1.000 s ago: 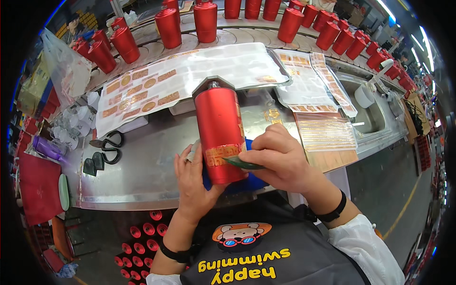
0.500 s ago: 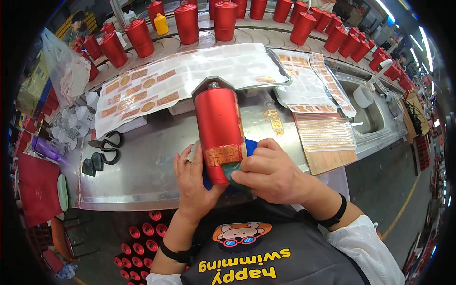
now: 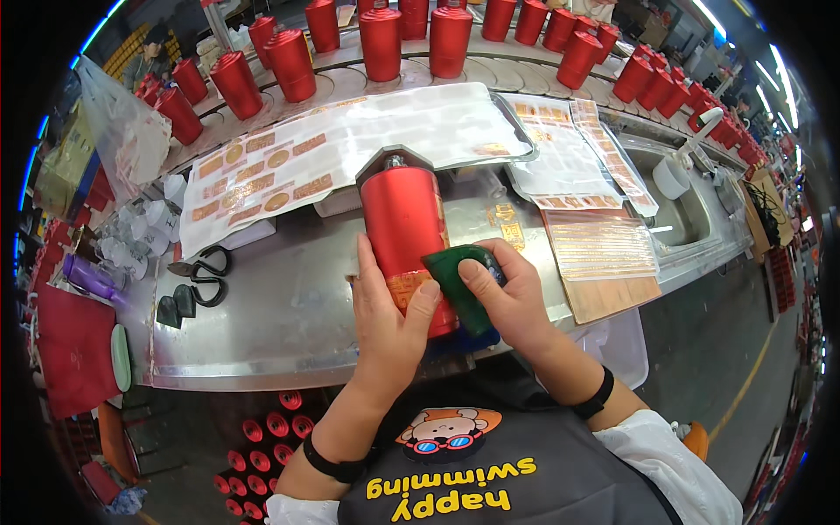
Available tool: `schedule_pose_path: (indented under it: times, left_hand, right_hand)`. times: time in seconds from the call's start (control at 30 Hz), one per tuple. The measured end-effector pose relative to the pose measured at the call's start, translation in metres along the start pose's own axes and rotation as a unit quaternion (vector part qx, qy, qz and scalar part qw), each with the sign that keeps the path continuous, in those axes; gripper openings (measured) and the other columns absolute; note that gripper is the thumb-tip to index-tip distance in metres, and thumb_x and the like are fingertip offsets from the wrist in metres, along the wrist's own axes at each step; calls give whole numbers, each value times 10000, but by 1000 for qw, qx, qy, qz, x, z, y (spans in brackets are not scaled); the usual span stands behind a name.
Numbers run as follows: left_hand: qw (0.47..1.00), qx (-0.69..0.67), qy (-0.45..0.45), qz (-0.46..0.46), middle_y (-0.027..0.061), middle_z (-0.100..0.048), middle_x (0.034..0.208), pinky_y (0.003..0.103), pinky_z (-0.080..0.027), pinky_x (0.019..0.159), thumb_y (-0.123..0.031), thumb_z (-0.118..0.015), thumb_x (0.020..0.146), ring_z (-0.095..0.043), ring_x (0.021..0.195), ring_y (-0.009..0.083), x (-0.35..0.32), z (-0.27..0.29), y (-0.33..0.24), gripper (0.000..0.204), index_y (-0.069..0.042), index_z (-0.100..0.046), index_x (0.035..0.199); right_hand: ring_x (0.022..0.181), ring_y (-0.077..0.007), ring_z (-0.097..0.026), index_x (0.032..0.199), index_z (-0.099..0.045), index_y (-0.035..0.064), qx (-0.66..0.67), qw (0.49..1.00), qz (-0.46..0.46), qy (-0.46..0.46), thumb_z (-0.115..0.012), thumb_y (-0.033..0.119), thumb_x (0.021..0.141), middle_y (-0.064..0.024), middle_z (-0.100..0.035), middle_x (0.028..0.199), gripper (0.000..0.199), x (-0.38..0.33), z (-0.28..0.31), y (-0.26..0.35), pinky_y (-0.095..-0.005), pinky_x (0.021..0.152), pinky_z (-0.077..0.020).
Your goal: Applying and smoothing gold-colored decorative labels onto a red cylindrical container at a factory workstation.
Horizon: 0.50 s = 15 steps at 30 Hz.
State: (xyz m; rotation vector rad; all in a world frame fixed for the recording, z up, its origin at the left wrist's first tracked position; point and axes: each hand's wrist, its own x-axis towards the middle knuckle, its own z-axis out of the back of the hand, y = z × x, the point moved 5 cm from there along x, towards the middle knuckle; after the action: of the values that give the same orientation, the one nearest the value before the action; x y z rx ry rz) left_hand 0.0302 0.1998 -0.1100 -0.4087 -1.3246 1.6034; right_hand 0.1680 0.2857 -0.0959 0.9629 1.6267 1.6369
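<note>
A metallic red bottle point(image 3: 402, 214) lies in front of me, its neck pointing away against a dark angled stand point(image 3: 394, 156). A gold patterned decal point(image 3: 406, 287) wraps its lower part, and more gold shows along its right side. My left hand point(image 3: 388, 337) is wrapped round the lower end, thumb over the decal. In my right hand point(image 3: 518, 302) is a flat dark green scraper point(image 3: 457, 278), pinched between thumb and fingers at the bottle's right side. Something blue point(image 3: 484, 339) shows beneath the bottle and scraper.
Decal sheets point(image 3: 254, 179) cover a tray beyond the bottle; more sheets point(image 3: 564, 157) lie right, near a wooden board point(image 3: 612, 300) and sink point(image 3: 691, 210). Black scissors point(image 3: 208, 276) lie left. Red bottles point(image 3: 381, 44) line a conveyor behind. Red containers point(image 3: 278, 424) stand below the table.
The scraper has lifted from the bottle's lower end and turned upright at its right side. My left hand has shifted round so its thumb lies over the decal. Bottles on the conveyor moved right.
</note>
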Motion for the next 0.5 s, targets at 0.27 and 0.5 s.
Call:
schedule_pose_path:
  times: [0.27,0.5]
  left_hand:
    - [946,260,16,-194,242,-386,1445,514,-110,1153,-393,-522,952,-311,1369,386,-26,13,-44,755,63,-212,1469]
    - [885,394,9,-248,243,-544,1303,570,-84,1144,-352,-509,953,-362,1345,402,-45,1,-38,592,60,-424,1371]
  right_hand:
    - [688,-86,-551,992,-606,-11,-87,995,44,-17,-616,212,940,-44,-624,772,229,3,3,-11,-258,619,-460]
    - [707,-86,-548,1003,-602,-11,-95,995,44,-8,-615,240,948,-46,-628,795,257,5,4,-12,-250,630,-461]
